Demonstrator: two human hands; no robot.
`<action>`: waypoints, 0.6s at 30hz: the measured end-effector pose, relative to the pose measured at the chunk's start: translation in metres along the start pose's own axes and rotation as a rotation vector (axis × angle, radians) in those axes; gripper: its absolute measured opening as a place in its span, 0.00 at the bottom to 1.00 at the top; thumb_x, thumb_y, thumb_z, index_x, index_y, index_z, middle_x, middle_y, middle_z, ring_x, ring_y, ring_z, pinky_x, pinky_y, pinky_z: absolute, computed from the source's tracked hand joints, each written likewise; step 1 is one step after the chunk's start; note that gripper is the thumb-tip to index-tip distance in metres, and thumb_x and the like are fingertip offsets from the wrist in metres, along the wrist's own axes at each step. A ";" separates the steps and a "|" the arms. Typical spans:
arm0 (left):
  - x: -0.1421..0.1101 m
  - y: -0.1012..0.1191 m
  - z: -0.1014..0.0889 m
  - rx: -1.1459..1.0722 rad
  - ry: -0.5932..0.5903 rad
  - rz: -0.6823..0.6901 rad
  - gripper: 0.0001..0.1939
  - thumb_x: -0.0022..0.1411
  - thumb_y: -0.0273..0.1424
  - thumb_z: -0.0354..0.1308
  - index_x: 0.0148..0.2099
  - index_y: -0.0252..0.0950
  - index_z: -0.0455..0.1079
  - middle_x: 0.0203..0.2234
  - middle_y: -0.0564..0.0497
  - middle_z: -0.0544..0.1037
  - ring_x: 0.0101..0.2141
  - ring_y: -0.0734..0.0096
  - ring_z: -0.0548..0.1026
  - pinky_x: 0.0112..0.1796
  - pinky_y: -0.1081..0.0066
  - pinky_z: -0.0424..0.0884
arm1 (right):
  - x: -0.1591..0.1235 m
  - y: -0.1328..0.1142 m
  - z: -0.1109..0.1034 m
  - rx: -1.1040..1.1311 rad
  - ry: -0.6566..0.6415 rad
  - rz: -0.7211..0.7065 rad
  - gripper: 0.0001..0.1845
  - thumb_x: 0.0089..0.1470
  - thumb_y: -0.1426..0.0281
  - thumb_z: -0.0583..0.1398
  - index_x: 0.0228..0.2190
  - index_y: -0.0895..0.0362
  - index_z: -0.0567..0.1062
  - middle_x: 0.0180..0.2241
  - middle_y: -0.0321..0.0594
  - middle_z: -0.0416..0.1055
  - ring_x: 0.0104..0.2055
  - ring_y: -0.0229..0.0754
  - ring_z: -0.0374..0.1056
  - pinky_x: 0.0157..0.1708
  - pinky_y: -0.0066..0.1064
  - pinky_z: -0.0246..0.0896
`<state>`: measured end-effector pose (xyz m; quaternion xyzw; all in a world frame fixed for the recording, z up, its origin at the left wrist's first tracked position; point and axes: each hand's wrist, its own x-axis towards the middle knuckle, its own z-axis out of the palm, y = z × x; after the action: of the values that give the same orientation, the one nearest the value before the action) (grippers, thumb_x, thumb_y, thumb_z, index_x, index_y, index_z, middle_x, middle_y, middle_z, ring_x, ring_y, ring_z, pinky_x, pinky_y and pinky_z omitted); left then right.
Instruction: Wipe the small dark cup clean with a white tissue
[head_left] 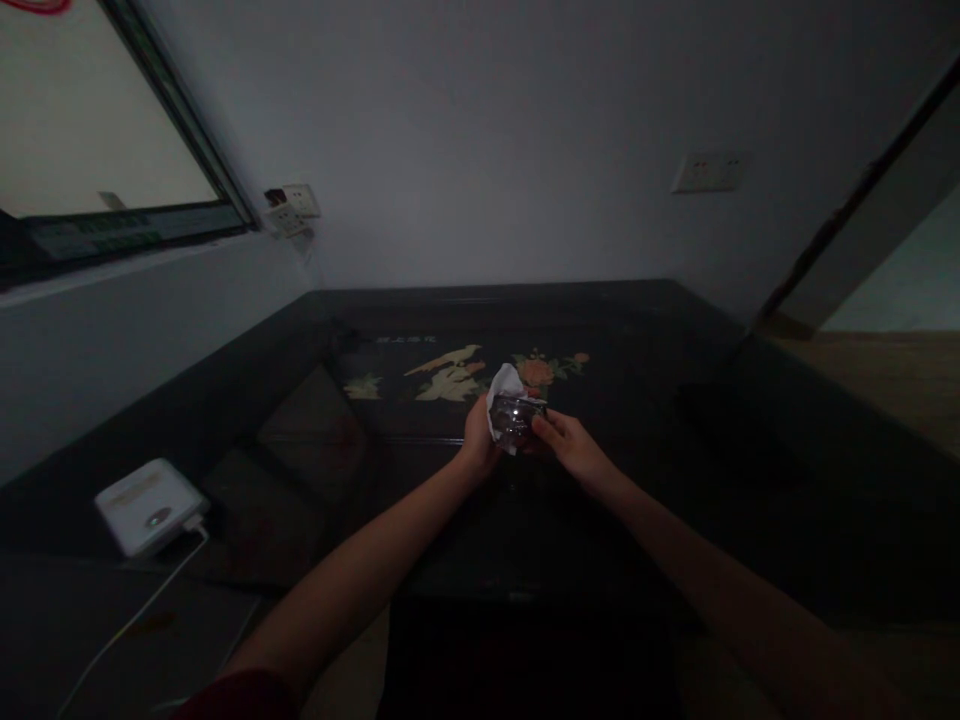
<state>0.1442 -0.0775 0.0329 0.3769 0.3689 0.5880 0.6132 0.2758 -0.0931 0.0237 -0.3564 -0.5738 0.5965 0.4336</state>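
Two items are held above the black table (637, 410): my left hand (478, 440) curls behind a white sheet (506, 382) against a shiny clear object (516, 418), my right hand (568, 440) pinches the latter's side; I judge handling underway, neither yet set down, completion indeterminable.

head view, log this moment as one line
left hand: holds crumpled white sheet | right hand: grips glassy object against sheet | white box: left side of dark table
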 end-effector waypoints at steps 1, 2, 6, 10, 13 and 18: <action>-0.001 0.000 -0.001 0.066 0.027 0.058 0.19 0.56 0.43 0.46 0.31 0.33 0.70 0.26 0.47 0.75 0.30 0.65 0.73 0.33 0.69 0.68 | 0.000 0.000 0.000 -0.011 0.003 0.005 0.27 0.43 0.49 0.61 0.36 0.59 0.73 0.36 0.43 0.75 0.35 0.45 0.72 0.35 0.36 0.68; -0.002 -0.001 -0.002 0.145 0.048 0.123 0.19 0.57 0.42 0.46 0.32 0.33 0.70 0.27 0.48 0.75 0.31 0.66 0.72 0.34 0.69 0.67 | 0.000 0.001 -0.001 -0.024 0.008 0.008 0.26 0.43 0.50 0.62 0.35 0.59 0.73 0.36 0.43 0.75 0.35 0.45 0.72 0.35 0.36 0.68; -0.009 0.000 -0.005 0.582 0.030 0.451 0.16 0.62 0.37 0.44 0.37 0.35 0.70 0.32 0.48 0.74 0.35 0.67 0.70 0.39 0.69 0.65 | 0.002 0.008 -0.003 -0.084 0.056 -0.010 0.23 0.43 0.53 0.63 0.34 0.59 0.72 0.34 0.43 0.74 0.35 0.44 0.71 0.37 0.35 0.66; -0.015 0.006 -0.003 0.880 -0.079 0.664 0.15 0.63 0.33 0.44 0.37 0.35 0.71 0.35 0.46 0.74 0.39 0.65 0.70 0.44 0.67 0.63 | 0.003 0.011 -0.004 -0.162 0.087 -0.045 0.24 0.43 0.54 0.63 0.36 0.59 0.72 0.34 0.43 0.75 0.37 0.45 0.70 0.38 0.36 0.65; -0.013 0.008 -0.002 0.767 -0.042 0.614 0.14 0.62 0.34 0.45 0.35 0.35 0.71 0.32 0.47 0.74 0.36 0.66 0.70 0.40 0.68 0.64 | 0.001 0.008 -0.002 -0.151 0.075 -0.077 0.23 0.45 0.54 0.62 0.38 0.59 0.72 0.36 0.43 0.75 0.40 0.46 0.70 0.41 0.37 0.65; -0.003 0.006 -0.002 0.298 0.031 0.226 0.15 0.57 0.39 0.48 0.30 0.34 0.70 0.25 0.49 0.75 0.30 0.67 0.72 0.33 0.71 0.66 | -0.003 -0.002 -0.001 -0.124 0.021 -0.081 0.26 0.44 0.50 0.62 0.37 0.58 0.73 0.37 0.43 0.75 0.40 0.48 0.71 0.41 0.38 0.65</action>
<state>0.1393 -0.0806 0.0378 0.4935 0.4169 0.5976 0.4749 0.2783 -0.0954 0.0249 -0.3653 -0.6188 0.5381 0.4405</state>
